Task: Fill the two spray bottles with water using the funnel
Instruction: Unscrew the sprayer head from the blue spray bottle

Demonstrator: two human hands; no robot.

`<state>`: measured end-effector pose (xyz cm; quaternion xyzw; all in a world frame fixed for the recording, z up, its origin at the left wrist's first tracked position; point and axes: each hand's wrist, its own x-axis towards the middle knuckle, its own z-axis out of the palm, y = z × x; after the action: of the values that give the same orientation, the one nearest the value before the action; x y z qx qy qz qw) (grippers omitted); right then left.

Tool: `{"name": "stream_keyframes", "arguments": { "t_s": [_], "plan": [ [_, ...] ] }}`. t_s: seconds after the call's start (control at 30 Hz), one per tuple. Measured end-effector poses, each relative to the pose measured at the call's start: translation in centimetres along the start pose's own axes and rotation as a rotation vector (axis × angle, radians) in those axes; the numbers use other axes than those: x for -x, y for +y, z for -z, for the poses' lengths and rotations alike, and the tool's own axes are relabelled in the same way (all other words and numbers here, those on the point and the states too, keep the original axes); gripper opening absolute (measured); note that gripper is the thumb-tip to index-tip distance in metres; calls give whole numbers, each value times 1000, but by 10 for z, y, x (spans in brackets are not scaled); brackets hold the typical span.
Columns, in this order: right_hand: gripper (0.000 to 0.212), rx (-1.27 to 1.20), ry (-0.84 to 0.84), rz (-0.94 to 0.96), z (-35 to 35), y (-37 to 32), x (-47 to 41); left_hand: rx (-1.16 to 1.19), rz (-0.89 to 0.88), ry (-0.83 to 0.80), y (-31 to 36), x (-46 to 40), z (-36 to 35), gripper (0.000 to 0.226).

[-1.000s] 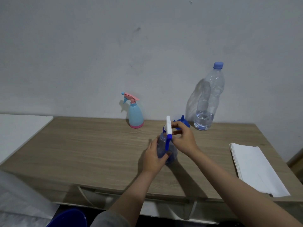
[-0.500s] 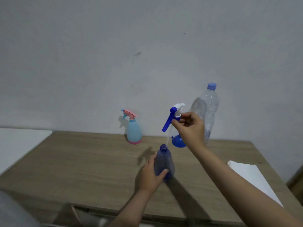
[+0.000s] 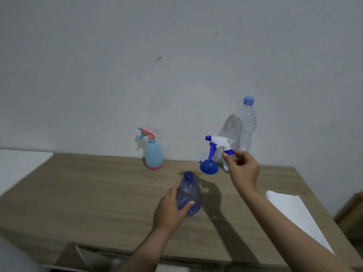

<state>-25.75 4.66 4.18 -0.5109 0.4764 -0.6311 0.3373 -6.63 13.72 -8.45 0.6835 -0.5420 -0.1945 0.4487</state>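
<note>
Your left hand (image 3: 172,207) wraps the blue bottle (image 3: 189,195) low on its belly, bottle upright on the bench (image 3: 88,193), neck open and uncapped. Good hold: that thin plastic looks light and likely to tip or dent, so keep the grip low and gentle. Off to your right lies a white paper stack (image 3: 296,214). Up ahead, your right hand (image 3: 242,169) pinches the spray head (image 3: 218,143) by its blue collar, lifted clear of the bench; it should weigh next to nothing, set it anywhere. Just beyond sits the blue funnel (image 3: 209,167), wide end down; take it by the bowl, spout into that neck. Further back, the pink-topped bottle (image 3: 153,154) stands capped near the wall, and the water bottle (image 3: 246,126), cap on, water low: light, but soft-walled, so grasp mid-body.
</note>
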Motion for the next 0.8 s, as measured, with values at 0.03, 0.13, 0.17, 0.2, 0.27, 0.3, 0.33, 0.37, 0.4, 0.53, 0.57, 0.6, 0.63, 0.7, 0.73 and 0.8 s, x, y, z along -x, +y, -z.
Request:
{"name": "stream_keyframes", "arguments": {
  "t_s": [0.03, 0.13, 0.17, 0.2, 0.27, 0.3, 0.33, 0.37, 0.4, 0.53, 0.57, 0.6, 0.63, 0.7, 0.73, 0.8],
  "plan": [
    [17, 57, 10, -29, 2, 17, 4, 4, -5, 0, -1, -1, 0, 75],
    [18, 233, -19, -97, 9, 62, 18, 4, -14, 3, -2, -2, -1, 73],
    [18, 282, -36, -124, 11, 72, 23, 0, -15, 5, -1, -2, -1, 73],
    [18, 326, -48, -161, 13, 83, 28, -2, -15, 4, -1, -1, -2, 73],
    [19, 403, -67, -216, 14, 99, 36, 3, -23, 20, 1, 0, 0, 73],
    [21, 445, -74, -242, 13, 108, 38, 4, -23, 21, 1, 1, 0, 73],
    [23, 486, -80, -264, 12, 115, 39, 3, -24, 23, 1, 0, -1, 72],
    [25, 523, -89, -287, 11, 121, 40, 4, -24, 29, 0, 0, -1, 72],
    [26, 554, -101, -310, 11, 125, 41, 2, -21, 32, 0, 1, -1, 72],
    [31, 731, -167, -358, 12, 135, 41, 2, -13, 20, -2, 1, -2, 75],
    [32, 759, -180, -364, 12, 139, 41, 2, -11, 16, -2, 1, -1, 75],
    [33, 772, -189, -373, 11, 140, 41, 1, -10, 13, -1, 1, -1, 75],
    [36, 780, -190, -379, 11, 141, 40, 4, -12, 12, -1, 1, -1, 76],
    [47, 799, -157, -350, 10, 142, 37, 13, -15, 13, -2, 1, -2, 76],
    [51, 794, -134, -315, 10, 141, 35, 15, -13, 16, -2, 2, -2, 76],
    [47, 722, -115, -207, 8, 139, 27, 29, -7, 25, -2, 2, -2, 75]
  ]
}}
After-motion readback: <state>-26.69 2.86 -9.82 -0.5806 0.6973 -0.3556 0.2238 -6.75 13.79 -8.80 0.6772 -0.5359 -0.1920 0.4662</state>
